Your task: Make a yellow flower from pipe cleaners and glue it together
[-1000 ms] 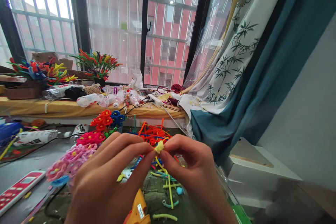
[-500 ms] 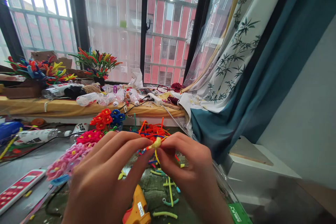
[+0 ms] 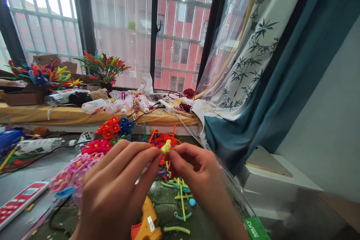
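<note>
Between my fingertips is a small twisted piece of pale yellow pipe cleaner (image 3: 167,146). My left hand (image 3: 120,180) pinches its left side, thumb against forefinger. From the right, my right hand (image 3: 197,176) pinches it low down with thumb and forefinger. The piece's lower end is hidden by the fingers. Beyond the hands lies a heap of red and orange pipe cleaners (image 3: 164,138). Below them on the table are cut yellow-green pipe cleaner lengths (image 3: 182,204) and an orange glue gun (image 3: 149,221), partly covered by my left hand.
Pink pipe cleaner flowers (image 3: 74,170), red flowers (image 3: 109,127) and blue flowers (image 3: 125,124) stand left of the hands. A red and white remote (image 3: 24,200) lies at the left. Plastic bottles (image 3: 95,106) line the sill. A green box (image 3: 255,228) is at lower right.
The yellow piece has turned more upright between my fingertips. My right hand has shifted slightly left and its fingers have curled closer to the left hand, uncovering a blue pom-pom on the table.
</note>
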Tool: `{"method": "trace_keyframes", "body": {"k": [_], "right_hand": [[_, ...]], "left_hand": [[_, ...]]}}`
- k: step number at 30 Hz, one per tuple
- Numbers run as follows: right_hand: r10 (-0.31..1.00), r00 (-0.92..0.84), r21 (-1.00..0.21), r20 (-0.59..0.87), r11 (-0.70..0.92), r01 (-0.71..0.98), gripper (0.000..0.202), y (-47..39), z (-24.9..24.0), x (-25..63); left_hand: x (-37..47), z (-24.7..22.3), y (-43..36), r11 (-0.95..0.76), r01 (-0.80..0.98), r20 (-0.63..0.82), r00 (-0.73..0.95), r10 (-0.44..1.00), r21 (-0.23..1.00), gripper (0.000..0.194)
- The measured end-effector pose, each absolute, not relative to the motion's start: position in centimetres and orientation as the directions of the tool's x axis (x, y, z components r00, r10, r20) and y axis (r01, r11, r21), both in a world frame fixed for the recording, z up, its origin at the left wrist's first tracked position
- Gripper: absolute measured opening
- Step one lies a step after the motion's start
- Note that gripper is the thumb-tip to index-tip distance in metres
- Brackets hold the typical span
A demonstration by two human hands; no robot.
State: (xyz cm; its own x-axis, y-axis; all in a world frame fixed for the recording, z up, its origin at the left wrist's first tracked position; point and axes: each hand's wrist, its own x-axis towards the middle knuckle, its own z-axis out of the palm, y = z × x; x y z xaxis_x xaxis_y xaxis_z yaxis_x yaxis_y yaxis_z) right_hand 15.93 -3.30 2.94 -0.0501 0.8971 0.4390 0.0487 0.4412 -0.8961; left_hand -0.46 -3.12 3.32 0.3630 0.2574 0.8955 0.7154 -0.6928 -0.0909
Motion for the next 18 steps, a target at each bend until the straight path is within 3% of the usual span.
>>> {"method": "trace_keyframes", "body": {"k": [3, 10, 13, 14, 18], "right_hand": [[0.911, -0.042, -0.912, 0.411, 0.41, -0.037, 0.02, -3.2, 2.9, 15.7], [0.901, -0.018, -0.9, 0.434, 0.433, -0.049, 0.015, -3.5, 3.1, 15.0], [0.906, -0.021, -0.905, 0.422, 0.42, -0.063, 0.017, -3.7, 3.2, 14.9], [0.905, -0.019, -0.904, 0.425, 0.423, -0.055, 0.018, -3.7, 3.2, 14.8], [0.87, -0.016, -0.869, 0.493, 0.493, 0.051, 0.02, -3.8, 3.1, 14.9]], "left_hand": [[-0.4, 3.3, -3.1, -0.673, 0.719, 0.884, 0.416, 0.213, -0.176, 0.007], [-1.3, 2.8, -3.4, -0.554, 0.691, 0.793, 0.603, 0.087, -0.465, 0.016], [-0.7, 2.5, -3.7, -0.496, 0.701, 0.795, 0.606, 0.036, -0.512, 0.016], [-0.5, 2.4, -3.9, -0.468, 0.759, 0.856, 0.517, 0.012, -0.452, 0.013], [-0.3, 2.2, -3.9, -0.48, 0.776, 0.869, 0.493, 0.053, -0.411, 0.022]]}}
